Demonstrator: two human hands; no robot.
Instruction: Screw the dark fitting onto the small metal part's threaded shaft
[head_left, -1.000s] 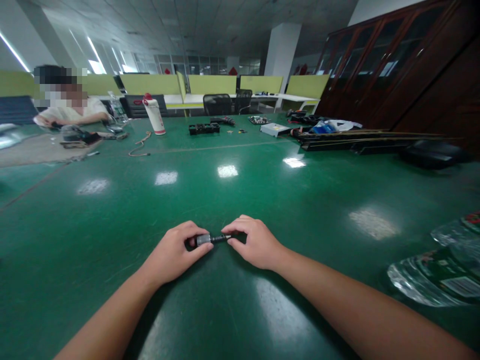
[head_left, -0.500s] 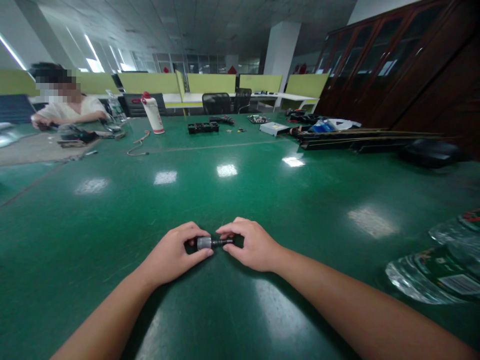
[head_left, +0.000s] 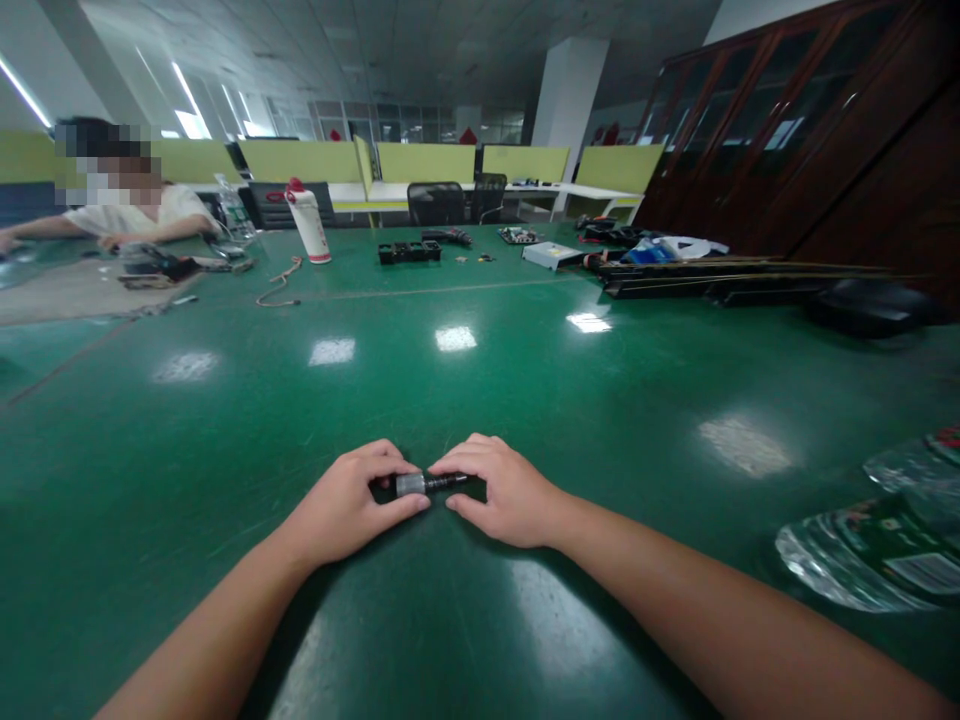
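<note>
Just in front of me, a small metal part with a grey cylindrical body (head_left: pixel 410 484) and a thin dark ridged shaft (head_left: pixel 444 482) lies level at the table surface. My left hand (head_left: pixel 367 500) is closed around the grey body, thumb on the near side and fingers on the far side. Curved about the shaft from the right, my right hand (head_left: pixel 510 490) keeps its thumb apart from the fingers. Its index finger is close to the shaft's far side; whether it touches, I cannot tell. The shaft's right end is partly within the right hand.
Clear plastic bottles (head_left: pixel 874 555) lie at the right edge of the green table (head_left: pixel 480 400). Farther back are a white bottle (head_left: pixel 308 228), a cord (head_left: pixel 279 285), a black part (head_left: pixel 409 252), a metal box (head_left: pixel 553 256) and long dark strips (head_left: pixel 675 278). Another person (head_left: pixel 142 210) sits at the far left.
My right index finger has come down and left, nearer the grey body and over the shaft. My left hand keeps its hold. The other person's arm has stretched out to the left.
</note>
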